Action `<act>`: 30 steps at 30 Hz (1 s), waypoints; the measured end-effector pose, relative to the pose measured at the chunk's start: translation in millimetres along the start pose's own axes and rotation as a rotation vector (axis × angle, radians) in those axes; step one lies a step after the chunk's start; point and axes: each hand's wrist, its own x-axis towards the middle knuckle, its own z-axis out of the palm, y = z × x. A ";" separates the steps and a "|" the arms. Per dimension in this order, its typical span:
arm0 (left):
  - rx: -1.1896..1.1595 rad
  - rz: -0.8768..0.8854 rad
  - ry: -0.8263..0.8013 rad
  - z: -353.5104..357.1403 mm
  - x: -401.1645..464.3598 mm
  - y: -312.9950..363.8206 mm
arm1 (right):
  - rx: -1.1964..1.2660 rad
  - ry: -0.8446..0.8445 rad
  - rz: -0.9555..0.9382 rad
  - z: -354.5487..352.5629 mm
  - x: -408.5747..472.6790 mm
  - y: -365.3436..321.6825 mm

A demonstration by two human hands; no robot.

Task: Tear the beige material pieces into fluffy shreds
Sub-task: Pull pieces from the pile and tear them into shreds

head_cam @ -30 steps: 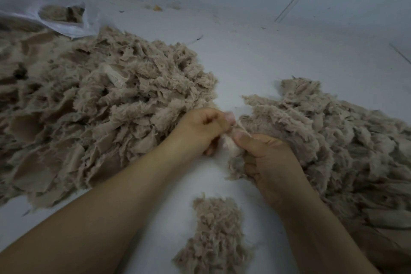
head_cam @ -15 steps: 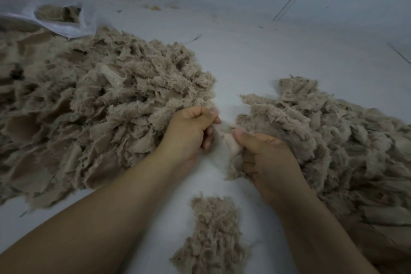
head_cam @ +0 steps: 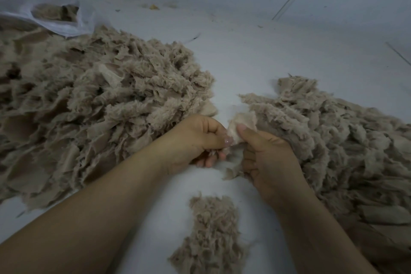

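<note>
Head view. The person's left hand (head_cam: 200, 138) and right hand (head_cam: 270, 162) meet at the centre of a white surface (head_cam: 278, 51), which appears to be a floor or sheet rather than a desk. Both hands have their fingers curled. Between them they pinch one beige material piece (head_cam: 241, 121): the right thumb presses it from the front, and the left fingertips grip its near edge. The piece stands just above the surface, touching the edge of the right-hand heap, and its lower fringe hangs below the right hand. It reads as partly pulled apart, not yet reduced to shreds.

A small patch of fluffy shreds (head_cam: 211, 236) lies on the surface just in front of the hands, between the two forearms. It is judged to be the finished output, and it is slight beside what surrounds it.

A large heap of beige pieces (head_cam: 100, 107) fills the left side, and a second heap (head_cam: 333, 140) fills the right. Both show flat, ragged-edged scraps with woven backing visible in places. They appear coarse rather than fully fluffed, though which heap is raw stock cannot be told.

A white plastic bag (head_cam: 44, 6) at upper left holds more beige material.

Judgement: the task is at an early stage, with most of the material left.
</note>
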 end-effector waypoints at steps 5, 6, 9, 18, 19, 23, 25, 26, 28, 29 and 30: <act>0.002 0.011 -0.149 -10.0 -0.5 -1.2 | 0.034 0.004 0.006 -2.4 1.2 2.4; 0.023 0.009 -0.193 -13.6 -2.1 -1.1 | 0.032 -0.002 0.005 -3.9 2.4 4.1; 0.169 -0.006 -0.440 -22.7 -9.3 4.5 | 0.019 0.036 -0.020 -4.2 3.8 4.5; 0.347 0.014 -0.254 -15.3 -7.8 7.8 | -0.113 -0.056 -0.030 -1.6 -1.0 0.9; 0.298 0.029 -0.186 -13.4 -5.5 6.2 | -0.139 -0.077 -0.031 -1.7 -2.7 0.6; 0.240 0.077 -0.109 -2.3 -3.9 2.5 | -0.179 -0.123 -0.061 -3.2 -5.1 1.9; 0.196 0.131 -0.027 3.8 -3.8 0.7 | -0.186 -0.103 -0.066 -5.0 -2.9 2.9; 0.126 0.191 0.089 5.8 -2.1 0.1 | -0.167 -0.080 -0.071 -5.9 -1.8 3.4; -0.103 0.339 0.421 3.0 2.3 2.2 | -0.123 -0.013 -0.086 -5.9 0.2 4.0; -0.207 0.405 0.545 0.9 3.6 4.4 | -0.101 -0.001 -0.089 -5.7 1.3 4.0; -0.264 0.437 0.595 0.0 4.2 6.1 | -0.073 0.004 -0.083 -5.9 2.6 4.3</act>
